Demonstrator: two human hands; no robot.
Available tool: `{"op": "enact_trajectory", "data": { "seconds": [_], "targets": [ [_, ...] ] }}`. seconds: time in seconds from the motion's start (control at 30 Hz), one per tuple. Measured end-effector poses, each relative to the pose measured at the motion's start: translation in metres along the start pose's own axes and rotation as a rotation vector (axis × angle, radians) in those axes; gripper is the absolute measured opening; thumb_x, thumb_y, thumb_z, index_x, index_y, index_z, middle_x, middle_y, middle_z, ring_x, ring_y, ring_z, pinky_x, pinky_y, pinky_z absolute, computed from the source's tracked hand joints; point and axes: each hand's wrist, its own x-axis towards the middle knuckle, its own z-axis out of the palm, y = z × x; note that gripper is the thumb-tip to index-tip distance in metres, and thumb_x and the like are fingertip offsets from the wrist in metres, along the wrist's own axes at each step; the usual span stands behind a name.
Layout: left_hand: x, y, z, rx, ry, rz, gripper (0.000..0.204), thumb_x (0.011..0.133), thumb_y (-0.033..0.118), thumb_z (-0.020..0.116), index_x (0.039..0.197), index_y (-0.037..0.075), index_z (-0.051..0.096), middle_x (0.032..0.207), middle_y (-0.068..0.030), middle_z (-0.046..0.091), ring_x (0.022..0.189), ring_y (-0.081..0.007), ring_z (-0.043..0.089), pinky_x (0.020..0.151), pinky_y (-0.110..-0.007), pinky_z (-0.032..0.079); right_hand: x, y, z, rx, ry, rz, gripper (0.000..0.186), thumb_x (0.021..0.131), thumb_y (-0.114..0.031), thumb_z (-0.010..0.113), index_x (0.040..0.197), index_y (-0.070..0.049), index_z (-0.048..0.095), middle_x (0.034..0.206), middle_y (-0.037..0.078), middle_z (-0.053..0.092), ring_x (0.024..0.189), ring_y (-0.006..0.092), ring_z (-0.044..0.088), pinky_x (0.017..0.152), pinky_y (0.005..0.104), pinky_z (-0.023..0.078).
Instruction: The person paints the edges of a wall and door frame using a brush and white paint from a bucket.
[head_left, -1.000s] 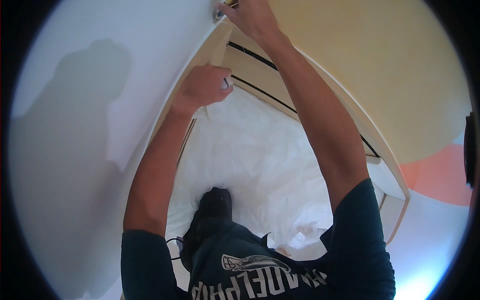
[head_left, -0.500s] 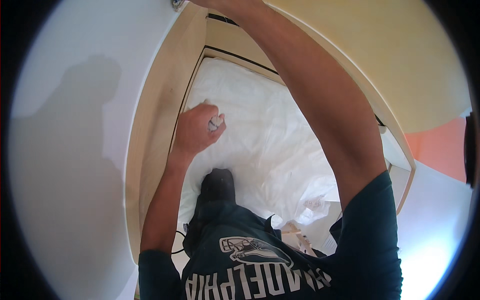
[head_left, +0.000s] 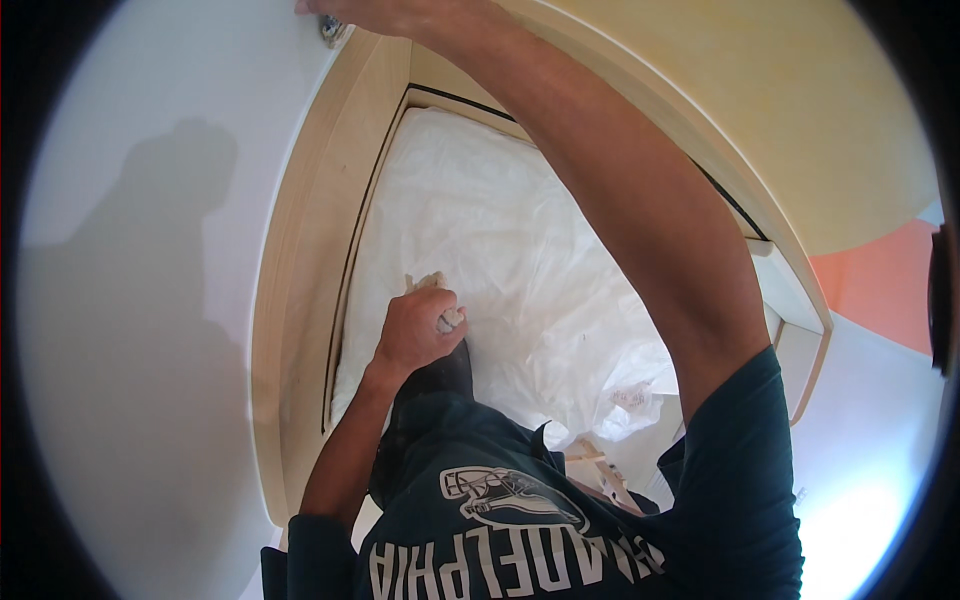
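My left hand (head_left: 418, 330) is closed in a fist above my dark trouser leg. Out of it pokes a pale, crumpled rag (head_left: 430, 281), showing on both sides of the fingers. My right arm reaches across to the top left, where my right hand (head_left: 375, 14) is at the white wall (head_left: 180, 300), just over the edge of the wooden panel. Below its fingers shows a small, grey and white crumpled cloth (head_left: 332, 32), against the wall. The picture's top edge cuts off part of this hand.
A wooden side panel (head_left: 300, 290) runs along the wall. White plastic sheeting (head_left: 500, 220) covers the surface below me, bunched up at the right (head_left: 630, 400). A curved yellow panel (head_left: 760, 110) rises on the right, with a low shelf (head_left: 785, 285) beneath it.
My left hand has come down and slightly right, toward my body, with the rag. My right hand has moved left and down along the wall, more of it now in view.
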Motion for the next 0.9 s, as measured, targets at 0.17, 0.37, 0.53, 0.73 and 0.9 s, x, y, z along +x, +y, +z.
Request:
{"op": "enact_trajectory", "data": {
  "seconds": [0.17,0.37,0.53,0.73,0.9],
  "targets": [
    [-0.008,-0.005,0.003,-0.016,0.003,0.001,0.028,0.079,0.014,0.08,0.072,0.004,0.054,0.068,-0.0148,0.056,0.062,-0.0355,0.058,0.056,-0.042,0.046,-0.005,-0.006,0.009,-0.082,0.062,-0.074,0.032,0.098,-0.02,0.073,0.106,0.008,0.062,0.089,0.024,0.073,0.079,0.0311,0.075,0.073,0.0399,0.061],
    [-0.016,-0.01,-0.003,-0.012,0.015,-0.021,0.029,0.08,0.014,0.079,0.072,0.004,0.053,0.066,-0.0146,0.054,0.061,-0.0358,0.056,0.056,-0.043,0.044,-0.003,0.011,-0.03,-0.192,0.183,-0.091,0.032,0.097,-0.02,0.074,0.105,0.008,0.062,0.088,0.024,0.073,0.077,0.0323,0.073,0.074,0.0423,0.06],
    [-0.021,-0.009,-0.008,-0.032,0.003,-0.051,0.03,0.08,0.014,0.079,0.071,0.004,0.052,0.066,-0.0149,0.053,0.061,-0.0363,0.055,0.056,-0.043,0.044,0.022,0.028,-0.028,-0.228,0.184,-0.038,0.03,0.097,-0.018,0.073,0.108,0.008,0.061,0.087,0.024,0.073,0.077,0.0322,0.073,0.072,0.0411,0.06],
    [-0.026,-0.009,-0.008,-0.041,-0.021,-0.105,0.028,0.078,0.016,0.078,0.071,0.004,0.054,0.068,-0.0174,0.058,0.065,-0.0409,0.059,0.057,-0.047,0.047,0.017,0.025,-0.001,-0.129,0.114,-0.009,0.03,0.097,-0.017,0.072,0.11,0.007,0.06,0.088,0.023,0.073,0.079,0.0331,0.074,0.073,0.0411,0.06],
    [-0.029,-0.013,-0.003,-0.034,-0.03,-0.077,0.03,0.081,0.015,0.078,0.071,0.004,0.053,0.064,-0.016,0.054,0.058,-0.0392,0.056,0.053,-0.043,0.043,-0.006,0.0,0.012,0.027,-0.013,-0.032,0.029,0.098,-0.018,0.072,0.11,0.005,0.061,0.089,0.023,0.074,0.081,0.0328,0.075,0.074,0.0412,0.06]
  ]
}}
